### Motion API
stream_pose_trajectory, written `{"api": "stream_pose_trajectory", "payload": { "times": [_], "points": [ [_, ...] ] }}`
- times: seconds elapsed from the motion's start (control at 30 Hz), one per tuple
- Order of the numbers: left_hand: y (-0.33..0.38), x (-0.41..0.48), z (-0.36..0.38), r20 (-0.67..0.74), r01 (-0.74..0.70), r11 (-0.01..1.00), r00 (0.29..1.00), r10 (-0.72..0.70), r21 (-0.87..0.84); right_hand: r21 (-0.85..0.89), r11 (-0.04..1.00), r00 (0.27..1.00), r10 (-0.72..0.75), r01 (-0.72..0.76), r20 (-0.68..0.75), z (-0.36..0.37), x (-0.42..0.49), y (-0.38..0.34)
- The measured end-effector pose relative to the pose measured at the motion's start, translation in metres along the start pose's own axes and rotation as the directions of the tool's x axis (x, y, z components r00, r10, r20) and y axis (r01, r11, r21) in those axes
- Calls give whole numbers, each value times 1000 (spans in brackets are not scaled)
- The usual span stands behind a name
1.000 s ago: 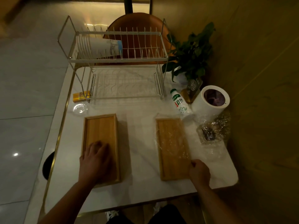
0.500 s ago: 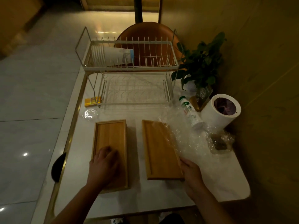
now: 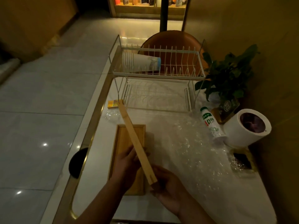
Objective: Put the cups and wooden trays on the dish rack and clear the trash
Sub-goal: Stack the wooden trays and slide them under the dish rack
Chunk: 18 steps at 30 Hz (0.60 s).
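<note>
Both hands on the raised tray (image 3: 136,143): right grip (image 3: 168,186) curled round its near corner, left grip (image 3: 127,165) holding the side about midway. It's up on edge, off the surface (image 3: 97,167), far end pointing at the left foot of the dish rack (image 3: 158,74). The second tray (image 3: 122,139) lies flat right under it. A stack of cups (image 3: 139,63) lies on its side on the rack's top tier, left end. Crumpled plastic wrap (image 3: 194,143) is spread to the right of the trays. Beyond it a bottle (image 3: 210,123) lies against a white bin (image 3: 237,135), with a plant (image 3: 229,73) behind. A small yellow box (image 3: 113,104) sits by the rack's left foot.
</note>
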<state>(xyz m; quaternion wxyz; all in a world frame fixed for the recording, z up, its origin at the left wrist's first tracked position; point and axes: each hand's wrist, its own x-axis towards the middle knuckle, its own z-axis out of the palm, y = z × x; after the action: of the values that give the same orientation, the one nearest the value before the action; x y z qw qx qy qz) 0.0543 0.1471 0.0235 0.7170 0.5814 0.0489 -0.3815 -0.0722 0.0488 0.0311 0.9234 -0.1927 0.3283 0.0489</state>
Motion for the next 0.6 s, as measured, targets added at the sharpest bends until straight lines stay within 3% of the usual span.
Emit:
{"api": "stream_pose_trajectory", "payload": {
  "times": [0.17,0.27,0.4,0.5,0.6],
  "points": [
    [9,7,-16,-133,109,953,979,-151,-281,-196,980,998,34,-44,-53,12,7,4],
    [17,14,-33,-240,74,970,962,-130,-231,-462,883,968,-182,85,-170,7,13,-4],
    [19,11,-51,-271,46,991,959,-79,-125,-500,838,963,-269,220,-28,15,20,-38],
    [22,11,-63,-283,13,1000,959,-16,-14,-654,693,928,-370,304,41,28,29,-52],
    [28,7,-69,-246,-36,994,967,61,103,-861,426,894,-443,279,70,33,39,-50]
  ]
}}
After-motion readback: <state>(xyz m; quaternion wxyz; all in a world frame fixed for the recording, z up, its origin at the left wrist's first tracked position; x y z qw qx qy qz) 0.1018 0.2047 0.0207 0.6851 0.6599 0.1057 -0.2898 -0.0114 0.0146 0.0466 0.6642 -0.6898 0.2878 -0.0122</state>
